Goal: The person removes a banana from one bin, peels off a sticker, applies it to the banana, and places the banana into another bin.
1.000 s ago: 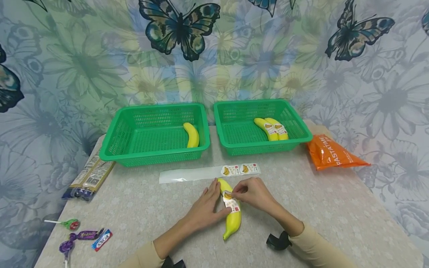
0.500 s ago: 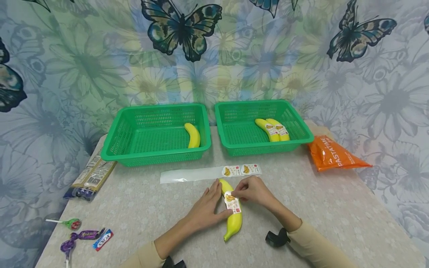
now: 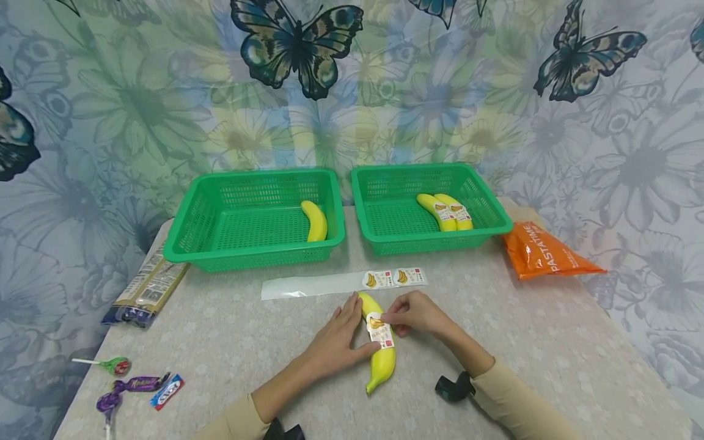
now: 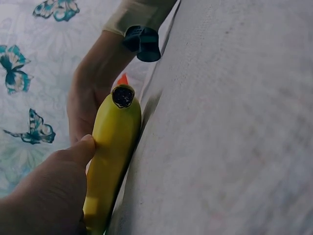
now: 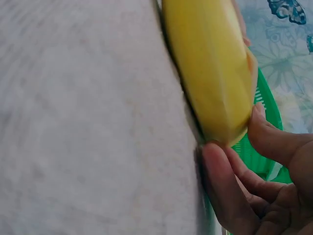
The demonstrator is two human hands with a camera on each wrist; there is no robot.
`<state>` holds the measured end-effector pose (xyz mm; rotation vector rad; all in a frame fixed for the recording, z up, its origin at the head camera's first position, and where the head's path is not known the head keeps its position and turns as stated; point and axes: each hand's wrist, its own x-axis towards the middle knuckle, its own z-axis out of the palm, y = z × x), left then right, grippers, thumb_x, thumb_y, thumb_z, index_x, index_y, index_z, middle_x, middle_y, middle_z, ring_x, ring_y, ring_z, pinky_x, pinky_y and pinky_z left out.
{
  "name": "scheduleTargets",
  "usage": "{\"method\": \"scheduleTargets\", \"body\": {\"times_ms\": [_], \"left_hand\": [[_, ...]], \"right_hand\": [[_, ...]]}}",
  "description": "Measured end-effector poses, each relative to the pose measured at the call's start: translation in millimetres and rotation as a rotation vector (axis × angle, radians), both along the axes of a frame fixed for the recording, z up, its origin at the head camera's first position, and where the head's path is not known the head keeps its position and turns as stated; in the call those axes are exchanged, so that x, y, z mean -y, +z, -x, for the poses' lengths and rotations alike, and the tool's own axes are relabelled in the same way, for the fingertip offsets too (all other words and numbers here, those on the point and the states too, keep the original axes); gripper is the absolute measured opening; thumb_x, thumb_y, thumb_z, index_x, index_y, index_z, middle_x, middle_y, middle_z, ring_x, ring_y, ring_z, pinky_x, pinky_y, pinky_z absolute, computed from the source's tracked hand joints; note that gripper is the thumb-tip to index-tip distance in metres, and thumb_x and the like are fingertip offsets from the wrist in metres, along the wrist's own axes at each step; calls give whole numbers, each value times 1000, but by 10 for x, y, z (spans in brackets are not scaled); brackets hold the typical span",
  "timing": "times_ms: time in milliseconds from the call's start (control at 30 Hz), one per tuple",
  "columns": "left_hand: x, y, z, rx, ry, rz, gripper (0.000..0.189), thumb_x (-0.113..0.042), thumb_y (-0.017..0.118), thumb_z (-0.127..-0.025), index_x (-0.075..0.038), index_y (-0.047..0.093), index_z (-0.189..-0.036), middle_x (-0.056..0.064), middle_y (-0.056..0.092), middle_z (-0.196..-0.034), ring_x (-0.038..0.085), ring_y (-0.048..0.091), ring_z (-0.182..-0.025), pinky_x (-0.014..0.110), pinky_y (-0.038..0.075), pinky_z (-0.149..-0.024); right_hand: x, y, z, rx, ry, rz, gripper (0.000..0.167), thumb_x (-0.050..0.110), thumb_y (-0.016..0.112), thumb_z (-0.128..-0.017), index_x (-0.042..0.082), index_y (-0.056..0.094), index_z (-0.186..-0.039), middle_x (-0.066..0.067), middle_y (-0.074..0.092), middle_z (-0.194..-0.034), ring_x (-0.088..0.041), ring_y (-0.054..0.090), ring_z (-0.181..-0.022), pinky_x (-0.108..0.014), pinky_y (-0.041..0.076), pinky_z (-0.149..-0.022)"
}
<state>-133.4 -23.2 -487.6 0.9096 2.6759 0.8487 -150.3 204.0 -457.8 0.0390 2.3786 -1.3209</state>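
Observation:
A yellow banana (image 3: 381, 370) lies lengthwise on the table, its stem end toward the person. A white sticker (image 3: 381, 333) with a banana picture lies across its upper side; in the right wrist view one edge of the sticker (image 5: 253, 68) stands slightly off the peel. The left hand (image 3: 337, 345) rests along the banana's left side, fingers straight toward its far end, thumb touching it by the sticker's lower part. From the right, the right hand (image 3: 419, 318) has its thumb at the sticker's upper edge and curled fingers against the banana's side.
Behind the hands lies a backing strip (image 3: 313, 286) with two stickers. The left green basket (image 3: 253, 263) holds one banana; the right green basket (image 3: 434, 245) holds two labelled ones. An orange pasta bag (image 3: 550, 253), a gold packet (image 3: 148, 290) and several candies (image 3: 140, 384) lie at the sides.
The right hand's thumb and fingers shift slightly at the sticker's upper right edge, and the sticker lies flatter around them. The left hand and the banana stay in place.

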Motion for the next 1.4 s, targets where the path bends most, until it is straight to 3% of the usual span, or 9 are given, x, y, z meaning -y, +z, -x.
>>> {"method": "scheduleTargets", "body": {"times_ms": [233, 467, 733, 1033, 1267, 1400], "left_hand": [[-3, -2, 9, 1, -4, -11, 100, -68, 50, -89, 1, 17, -154, 14, 8, -165, 22, 13, -152, 45, 18, -124], [1, 3, 5, 1, -4, -17, 100, -66, 50, -90, 2, 16, -154, 15, 9, -164, 23, 13, -152, 44, 18, -124], [-5, -4, 12, 17, -2, -7, 101, -69, 49, -89, 1, 16, -154, 14, 7, -165, 23, 13, -152, 44, 18, -124], [-24, 56, 121, 22, -17, -13, 109, -71, 57, -83, -1, 15, -155, 14, 6, -165, 23, 12, -153, 45, 17, -124], [-20, 76, 261, 137, -12, -11, 124, -76, 66, -71, -7, 9, -157, 7, 0, -166, 28, 9, -152, 48, 18, -123], [-24, 72, 297, 162, -8, -23, 122, -72, 70, -72, -6, 13, -157, 6, 6, -165, 28, 12, -152, 47, 21, -122]], "right_hand": [[-105, 15, -4, 71, 164, 24, 44, 13, 82, -77, -5, 65, -114, -5, 71, -77, -11, 65, -66, -26, 57, -62], [-101, 44, 0, 57, 218, 4, 49, 10, 84, -74, -5, 62, -116, -3, 70, -78, -11, 63, -67, -25, 54, -63], [-99, -5, 54, 119, 164, 113, 29, 15, 67, -92, -6, 66, -112, -9, 71, -78, -12, 68, -63, -31, 61, -62], [-74, 2, 86, 86, 110, 89, 23, 12, 70, -89, -7, 70, -103, -8, 71, -71, -10, 66, -58, -30, 60, -58], [-44, -5, 79, 76, 71, 92, 22, 12, 73, -87, -6, 71, -101, -6, 71, -72, -10, 66, -59, -28, 60, -59], [-37, 17, 73, 74, 66, 93, 22, 12, 73, -87, -6, 72, -100, -7, 72, -75, -10, 67, -61, -28, 60, -60]]}}
